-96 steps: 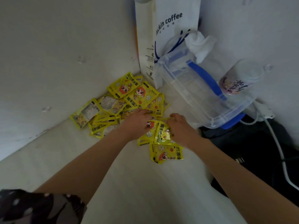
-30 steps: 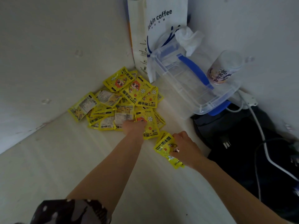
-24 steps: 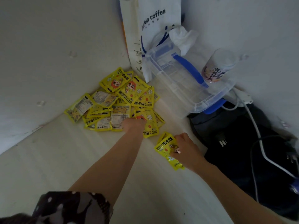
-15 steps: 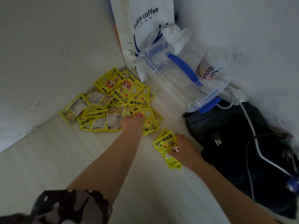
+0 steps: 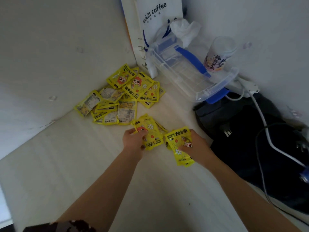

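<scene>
Several yellow hand-warmer packets (image 5: pixel 122 96) lie heaped on the pale floor in the corner by the wall. My left hand (image 5: pixel 133 140) grips a few packets (image 5: pixel 151 133) pulled out of the heap toward me. Just to its right, my right hand (image 5: pixel 194 147) holds a small stack of yellow packets (image 5: pixel 178 141), thumb pressed on top of it. The two bundles sit side by side, almost touching.
A clear plastic box with blue handles (image 5: pixel 189 72) lies tilted by the right wall, with a printed cup (image 5: pixel 219 56) beside it. A white paper coffee bag (image 5: pixel 150 30) stands in the corner. A black bag (image 5: pixel 250 139) with white cable (image 5: pixel 267 131) lies at right.
My left hand has drawn a few packets out of the heap toward me, beside the right hand's stack. The right hand has kept its stack in about the same place.
</scene>
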Motion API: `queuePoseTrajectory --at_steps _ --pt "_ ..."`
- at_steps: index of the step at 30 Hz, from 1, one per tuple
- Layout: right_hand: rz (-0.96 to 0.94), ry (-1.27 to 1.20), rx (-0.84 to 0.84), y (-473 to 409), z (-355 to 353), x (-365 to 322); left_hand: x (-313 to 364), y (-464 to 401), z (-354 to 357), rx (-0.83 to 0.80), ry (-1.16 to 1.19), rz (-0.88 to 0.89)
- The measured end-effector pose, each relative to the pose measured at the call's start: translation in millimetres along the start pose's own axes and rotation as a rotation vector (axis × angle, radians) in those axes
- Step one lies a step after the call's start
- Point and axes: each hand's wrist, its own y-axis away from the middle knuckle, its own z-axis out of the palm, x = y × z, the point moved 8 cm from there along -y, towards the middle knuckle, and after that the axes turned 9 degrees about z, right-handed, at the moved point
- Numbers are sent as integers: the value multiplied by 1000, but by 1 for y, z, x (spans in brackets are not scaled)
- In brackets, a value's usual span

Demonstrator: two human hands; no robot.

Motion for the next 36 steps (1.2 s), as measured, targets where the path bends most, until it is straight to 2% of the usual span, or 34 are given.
queuePoseTrajectory --at_steps 7,13,18,27,36 --pt "60 -305 49 65 1 33 -38 52 -60 -78 74 -10" --pt "99 -523 106 143 22 53 -54 97 -104 -165 20 49" --pt "145 -606 177 207 58 67 -75 131 -144 -253 -138 170" --pt "331 -736 367 323 153 129 -121 190 -213 -452 -368 261" --pt "453 -898 543 448 191 196 -168 266 -224 -686 -582 323"
